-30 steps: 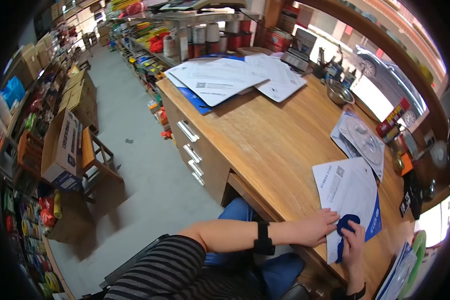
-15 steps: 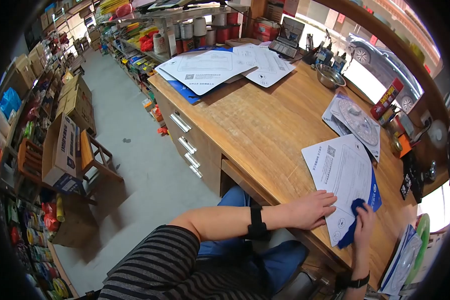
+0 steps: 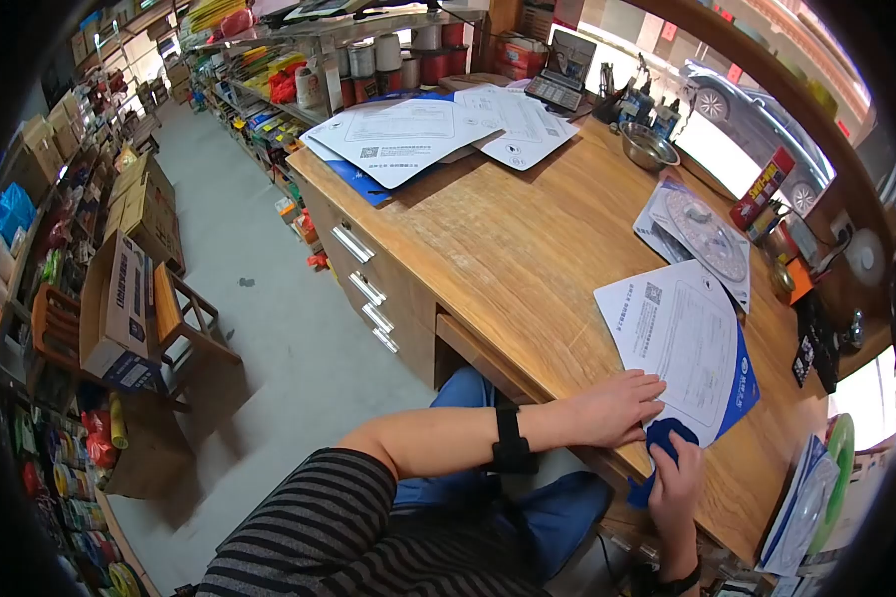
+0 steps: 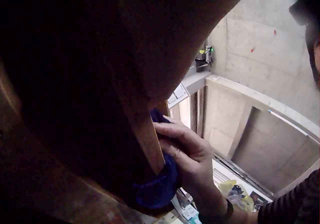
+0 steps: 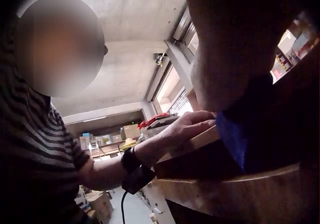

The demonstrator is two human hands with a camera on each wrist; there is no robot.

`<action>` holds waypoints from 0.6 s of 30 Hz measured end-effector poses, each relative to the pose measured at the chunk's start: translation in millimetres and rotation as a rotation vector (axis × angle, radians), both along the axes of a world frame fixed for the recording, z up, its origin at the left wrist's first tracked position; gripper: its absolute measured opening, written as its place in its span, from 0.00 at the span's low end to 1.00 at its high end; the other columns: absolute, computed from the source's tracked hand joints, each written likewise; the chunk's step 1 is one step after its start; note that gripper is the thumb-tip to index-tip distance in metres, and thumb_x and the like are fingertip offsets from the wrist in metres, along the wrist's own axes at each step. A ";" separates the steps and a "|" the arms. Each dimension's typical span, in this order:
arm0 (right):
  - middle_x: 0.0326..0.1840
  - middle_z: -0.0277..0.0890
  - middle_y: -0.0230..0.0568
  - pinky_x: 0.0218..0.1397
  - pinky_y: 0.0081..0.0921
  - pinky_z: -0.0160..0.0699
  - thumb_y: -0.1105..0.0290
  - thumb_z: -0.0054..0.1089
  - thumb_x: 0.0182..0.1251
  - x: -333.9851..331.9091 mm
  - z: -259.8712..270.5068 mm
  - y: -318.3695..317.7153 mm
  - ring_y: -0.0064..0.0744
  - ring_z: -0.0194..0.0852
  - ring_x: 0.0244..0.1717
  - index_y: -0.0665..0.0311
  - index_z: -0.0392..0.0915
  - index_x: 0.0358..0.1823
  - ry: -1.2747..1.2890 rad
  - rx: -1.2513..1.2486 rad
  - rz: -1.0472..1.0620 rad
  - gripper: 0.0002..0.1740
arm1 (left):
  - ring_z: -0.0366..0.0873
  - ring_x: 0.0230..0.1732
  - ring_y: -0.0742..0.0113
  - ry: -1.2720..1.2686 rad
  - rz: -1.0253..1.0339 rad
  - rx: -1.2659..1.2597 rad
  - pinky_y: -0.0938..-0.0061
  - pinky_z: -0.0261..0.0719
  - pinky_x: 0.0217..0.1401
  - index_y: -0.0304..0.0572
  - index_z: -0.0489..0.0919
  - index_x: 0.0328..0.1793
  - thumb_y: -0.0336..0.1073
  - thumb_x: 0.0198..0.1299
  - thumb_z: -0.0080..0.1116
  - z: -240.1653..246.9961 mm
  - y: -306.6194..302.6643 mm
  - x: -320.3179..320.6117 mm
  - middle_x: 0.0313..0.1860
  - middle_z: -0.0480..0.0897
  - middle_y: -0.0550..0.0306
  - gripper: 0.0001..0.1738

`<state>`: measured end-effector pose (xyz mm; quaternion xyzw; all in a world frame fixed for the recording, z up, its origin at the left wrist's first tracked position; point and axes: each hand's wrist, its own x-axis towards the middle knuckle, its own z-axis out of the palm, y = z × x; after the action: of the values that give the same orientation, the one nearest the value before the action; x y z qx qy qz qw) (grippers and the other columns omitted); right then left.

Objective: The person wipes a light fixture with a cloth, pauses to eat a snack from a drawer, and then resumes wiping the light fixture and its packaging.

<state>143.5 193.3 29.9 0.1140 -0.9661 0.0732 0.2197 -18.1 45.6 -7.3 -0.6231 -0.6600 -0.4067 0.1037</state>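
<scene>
We see the right hand (image 3: 675, 485) at the near edge of the wooden desk (image 3: 528, 249). Its fingers are curled around a blue cloth (image 3: 664, 436). The cloth sits on that edge and hangs over it a little, just below a white paper (image 3: 682, 343). The left hand (image 3: 617, 408) lies flat right beside it, with straight fingers resting on the paper's near corner. More papers (image 3: 408, 134) lie at the far corner.

Your left hand (image 3: 617, 408) rests on the tabletop (image 3: 508, 249) at its near edge, touching the paper (image 3: 682, 343). Just right of it, your right hand (image 3: 675, 488) holds the cloth (image 3: 664, 438) over that edge. The bowl (image 3: 649, 147) sits far behind.
</scene>
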 end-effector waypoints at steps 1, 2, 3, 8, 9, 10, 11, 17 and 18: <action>0.50 0.71 0.56 0.50 0.43 0.70 0.85 0.55 0.45 4.4 -0.7 -0.7 0.56 0.69 0.47 0.68 0.78 0.43 0.001 0.003 -0.001 0.19 | 0.68 0.61 0.47 0.001 -0.001 0.003 0.61 0.64 0.65 0.32 0.75 0.50 0.39 0.49 0.66 0.5 -0.2 -0.1 0.56 0.72 0.41 0.24; 0.50 0.71 0.56 0.49 0.43 0.70 0.84 0.55 0.45 9.2 -1.4 -2.6 0.56 0.69 0.46 0.68 0.79 0.42 0.012 0.000 -0.016 0.19 | 0.67 0.61 0.47 0.007 0.002 0.007 0.61 0.65 0.65 0.33 0.75 0.49 0.39 0.48 0.66 -0.1 0.2 0.1 0.56 0.72 0.41 0.24; 0.50 0.71 0.56 0.48 0.43 0.71 0.84 0.56 0.44 13.6 -2.1 -4.3 0.56 0.70 0.45 0.68 0.79 0.41 0.025 -0.002 -0.033 0.18 | 0.67 0.61 0.46 0.014 0.003 0.012 0.60 0.65 0.65 0.33 0.75 0.48 0.38 0.48 0.66 -1.0 0.8 0.0 0.56 0.72 0.41 0.23; 0.49 0.73 0.56 0.47 0.43 0.72 0.83 0.58 0.42 29.5 -8.7 -3.6 0.57 0.70 0.44 0.67 0.80 0.41 0.065 0.026 -0.050 0.19 | 0.68 0.59 0.44 0.019 -0.072 0.048 0.60 0.66 0.62 0.35 0.73 0.47 0.35 0.47 0.66 -7.1 1.8 -11.7 0.54 0.71 0.41 0.22; 0.49 0.73 0.56 0.47 0.43 0.72 0.83 0.58 0.42 33.1 -10.6 -2.7 0.57 0.70 0.44 0.67 0.80 0.41 0.070 0.025 -0.049 0.19 | 0.68 0.59 0.44 0.042 -0.079 0.067 0.60 0.67 0.61 0.36 0.73 0.48 0.33 0.46 0.65 -3.9 -1.9 -14.5 0.54 0.71 0.41 0.22; 0.49 0.73 0.56 0.47 0.43 0.72 0.83 0.58 0.42 36.7 -12.9 -2.0 0.57 0.70 0.44 0.67 0.80 0.41 0.081 0.019 -0.048 0.19 | 0.67 0.59 0.44 0.022 -0.098 0.022 0.55 0.66 0.59 0.38 0.71 0.51 0.32 0.47 0.63 -0.6 -6.0 -19.7 0.54 0.70 0.42 0.23; 0.49 0.73 0.56 0.47 0.44 0.71 0.83 0.58 0.42 40.0 -14.9 -1.9 0.57 0.70 0.44 0.67 0.80 0.40 0.091 0.010 -0.047 0.18 | 0.67 0.59 0.44 0.023 -0.098 0.018 0.55 0.66 0.59 0.38 0.71 0.51 0.32 0.47 0.63 2.0 -10.9 -23.7 0.54 0.70 0.42 0.23; 0.49 0.73 0.55 0.48 0.45 0.71 0.84 0.57 0.44 48.6 -15.1 -3.7 0.56 0.70 0.45 0.67 0.80 0.40 0.121 -0.019 -0.078 0.17 | 0.68 0.58 0.47 0.357 0.532 -0.068 0.48 0.65 0.56 0.43 0.70 0.57 0.33 0.51 0.58 11.5 -17.8 -67.0 0.53 0.70 0.46 0.24; 0.49 0.73 0.55 0.48 0.45 0.71 0.84 0.57 0.44 49.0 -15.3 -3.3 0.56 0.70 0.45 0.67 0.80 0.40 0.127 -0.019 -0.080 0.17 | 0.68 0.57 0.47 0.261 0.516 -0.174 0.49 0.66 0.55 0.45 0.70 0.58 0.33 0.53 0.57 16.1 -19.5 -73.7 0.52 0.71 0.46 0.23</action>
<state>192.5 190.0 14.6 0.0777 -0.9533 0.0660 0.2843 -91.8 26.1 8.8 -0.4885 -0.8100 -0.2251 0.2338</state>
